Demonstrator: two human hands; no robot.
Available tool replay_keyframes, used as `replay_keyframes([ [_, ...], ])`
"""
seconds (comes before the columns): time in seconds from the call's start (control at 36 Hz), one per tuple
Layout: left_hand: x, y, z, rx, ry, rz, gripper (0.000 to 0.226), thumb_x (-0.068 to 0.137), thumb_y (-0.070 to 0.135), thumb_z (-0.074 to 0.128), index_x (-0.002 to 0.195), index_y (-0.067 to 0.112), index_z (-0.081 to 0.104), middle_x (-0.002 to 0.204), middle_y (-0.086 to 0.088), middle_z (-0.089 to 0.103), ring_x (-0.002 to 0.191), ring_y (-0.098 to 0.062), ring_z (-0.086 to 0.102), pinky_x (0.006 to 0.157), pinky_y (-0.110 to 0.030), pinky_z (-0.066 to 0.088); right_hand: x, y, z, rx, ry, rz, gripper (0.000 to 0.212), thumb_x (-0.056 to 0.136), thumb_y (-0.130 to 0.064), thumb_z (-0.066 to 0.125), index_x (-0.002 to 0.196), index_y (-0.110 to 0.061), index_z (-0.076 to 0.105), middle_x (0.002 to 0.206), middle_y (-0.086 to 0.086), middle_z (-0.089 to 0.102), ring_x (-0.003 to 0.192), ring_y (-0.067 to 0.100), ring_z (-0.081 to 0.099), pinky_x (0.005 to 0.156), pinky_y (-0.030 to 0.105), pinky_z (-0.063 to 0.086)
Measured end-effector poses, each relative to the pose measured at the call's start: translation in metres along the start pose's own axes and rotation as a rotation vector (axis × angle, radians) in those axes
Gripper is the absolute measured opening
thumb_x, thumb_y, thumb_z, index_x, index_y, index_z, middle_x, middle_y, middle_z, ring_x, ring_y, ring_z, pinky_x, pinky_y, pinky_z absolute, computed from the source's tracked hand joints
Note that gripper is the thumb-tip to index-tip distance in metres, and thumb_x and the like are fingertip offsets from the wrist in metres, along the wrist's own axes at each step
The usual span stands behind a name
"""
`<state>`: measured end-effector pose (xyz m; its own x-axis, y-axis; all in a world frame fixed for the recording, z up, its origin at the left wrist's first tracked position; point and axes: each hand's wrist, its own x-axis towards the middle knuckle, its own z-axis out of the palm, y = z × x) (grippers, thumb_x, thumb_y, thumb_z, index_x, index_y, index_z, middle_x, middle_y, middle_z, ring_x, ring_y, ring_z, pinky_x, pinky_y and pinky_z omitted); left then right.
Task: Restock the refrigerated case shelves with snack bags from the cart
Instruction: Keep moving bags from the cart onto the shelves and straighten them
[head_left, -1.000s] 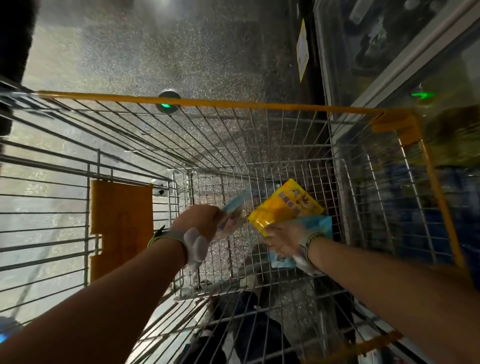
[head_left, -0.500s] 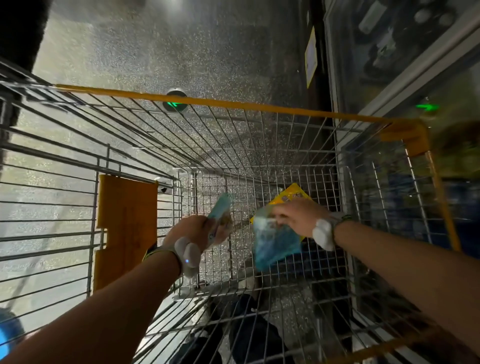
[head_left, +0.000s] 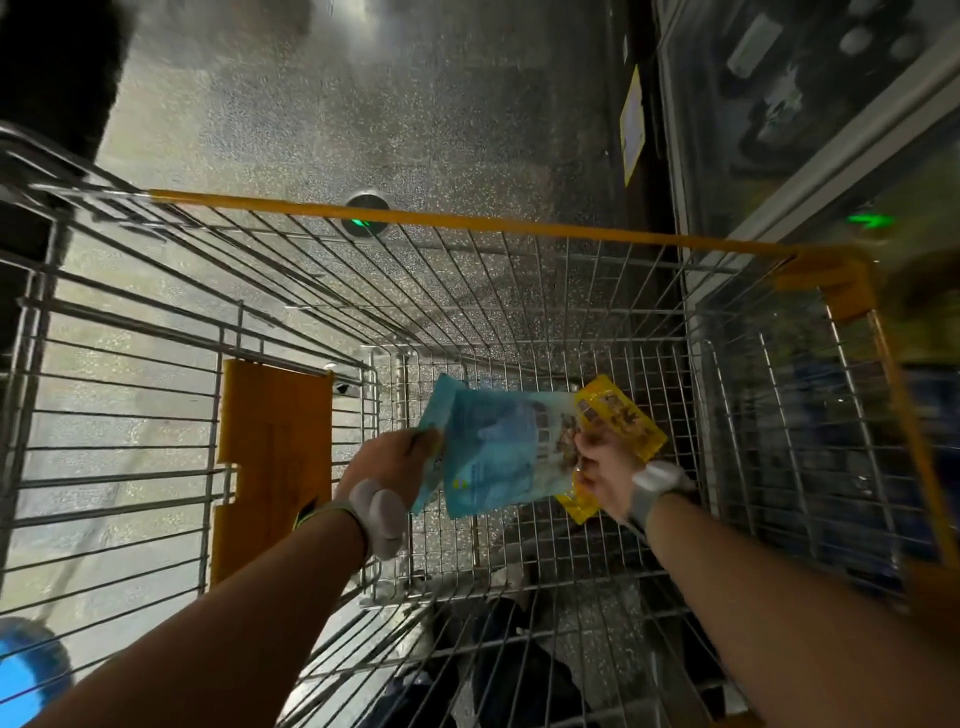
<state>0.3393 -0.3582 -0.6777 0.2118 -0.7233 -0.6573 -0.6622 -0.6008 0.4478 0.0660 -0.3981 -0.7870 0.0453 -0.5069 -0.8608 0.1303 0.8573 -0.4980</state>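
Both my hands reach down into a wire shopping cart with a yellow rim. My left hand grips the edge of a light blue snack bag that sticks up past my fingers. My right hand pinches a second, larger blue snack bag together with a yellow snack bag behind it. The two blue bags overlap in the middle, held above the cart's wire bottom. The refrigerated case with its glass front runs along the right side.
A yellow plastic flap hangs on the cart's left inner wall. The speckled floor stretches ahead, with a round green-lit fixture in it. A blue object shows at the bottom left. Dark shoes show below the cart.
My right hand has brought the blue and yellow bags up and leftward, next to the bag in my left hand. The blue bag now lies flat, facing the camera.
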Motion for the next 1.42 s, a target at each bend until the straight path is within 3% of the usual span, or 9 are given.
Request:
replay_keyframes([
  [0.39,-0.001,0.010,0.011,-0.072,0.056,0.038,0.040,0.104,0.043,0.041,0.108,0.016,0.071,0.090,-0.007,0.069,0.078,-0.025,0.064,0.071,-0.034,0.054,-0.002,0.004,0.035,0.086,0.044,0.089,0.016,0.101,-0.018,0.050,0.085,-0.022,0.050,0.073,0.002,0.051,0.057,0.014,0.044,0.045,0.020,0.033],
  [0.56,-0.002,0.016,0.014,-0.092,0.058,0.054,0.042,0.103,0.046,0.042,0.106,0.015,0.070,0.088,-0.003,0.068,0.073,-0.016,0.064,0.060,-0.025,0.051,0.005,0.014,0.041,0.037,0.064,0.060,0.015,0.102,-0.018,0.048,0.087,-0.019,0.049,0.077,0.005,0.051,0.056,0.015,0.041,0.049,0.025,0.028],
  [0.75,0.003,0.014,0.015,0.020,0.047,0.036,0.042,0.105,0.045,0.037,0.095,0.015,0.065,0.091,-0.007,0.067,0.075,-0.018,0.063,0.062,-0.025,0.052,0.000,0.008,0.041,-0.341,-0.101,-0.021,0.009,0.098,-0.022,0.056,0.091,-0.016,0.058,0.086,0.006,0.066,0.066,0.020,0.061,0.054,0.030,0.043],
  [0.81,0.004,0.012,0.015,0.058,0.034,0.053,0.041,0.105,0.045,0.036,0.090,0.019,0.063,0.090,-0.007,0.068,0.073,-0.017,0.063,0.066,-0.029,0.055,0.012,0.004,0.029,-0.662,-0.155,-0.078,0.019,0.098,-0.023,0.053,0.100,-0.010,0.065,0.101,0.012,0.069,0.090,0.029,0.067,0.074,0.040,0.054],
  [0.86,0.003,0.012,0.013,0.112,0.047,0.079,0.042,0.105,0.045,0.036,0.096,0.017,0.066,0.089,-0.008,0.069,0.073,-0.020,0.063,0.067,-0.031,0.056,0.024,0.000,0.014,-0.939,-0.028,-0.197,0.022,0.097,-0.021,0.051,0.112,-0.010,0.063,0.116,0.016,0.064,0.109,0.034,0.060,0.093,0.042,0.050],
  [1.0,-0.007,0.012,0.004,0.149,0.189,0.127,0.042,0.104,0.048,0.033,0.098,0.021,0.065,0.080,-0.002,0.064,0.067,-0.017,0.059,0.054,-0.024,0.045,0.027,-0.021,-0.024,-0.896,0.284,-0.383,0.015,0.094,-0.005,0.053,0.107,-0.003,0.060,0.107,0.013,0.062,0.100,0.030,0.059,0.086,0.036,0.049],
  [1.14,-0.008,0.010,0.003,0.305,0.137,0.122,0.039,0.103,0.050,0.034,0.082,0.028,0.059,0.075,0.002,0.065,0.061,-0.010,0.060,0.054,-0.024,0.049,0.036,-0.029,-0.047,-0.978,0.359,-0.397,0.022,0.081,-0.026,0.075,0.098,-0.016,0.065,0.106,0.009,0.067,0.094,0.032,0.063,0.081,0.045,0.055],
  [1.31,-0.005,0.040,-0.001,0.372,0.190,0.167,0.045,0.102,0.057,0.028,0.099,0.032,0.066,0.072,0.010,0.066,0.062,-0.008,0.064,0.067,-0.029,0.057,0.043,-0.031,-0.055,-1.240,0.446,-0.395,0.039,0.082,-0.040,0.068,0.113,-0.017,0.061,0.117,0.011,0.055,0.109,0.035,0.051,0.088,0.045,0.049],
  [1.42,-0.004,0.034,-0.014,0.497,0.153,0.158,0.046,0.103,0.057,0.029,0.101,0.031,0.067,0.076,0.008,0.066,0.062,-0.007,0.061,0.055,-0.021,0.049,0.054,-0.031,-0.060,-1.320,0.425,-0.223,0.042,0.090,-0.042,0.059,0.114,-0.007,0.063,0.125,0.021,0.055,0.113,0.039,0.055,0.091,0.043,0.048],
])
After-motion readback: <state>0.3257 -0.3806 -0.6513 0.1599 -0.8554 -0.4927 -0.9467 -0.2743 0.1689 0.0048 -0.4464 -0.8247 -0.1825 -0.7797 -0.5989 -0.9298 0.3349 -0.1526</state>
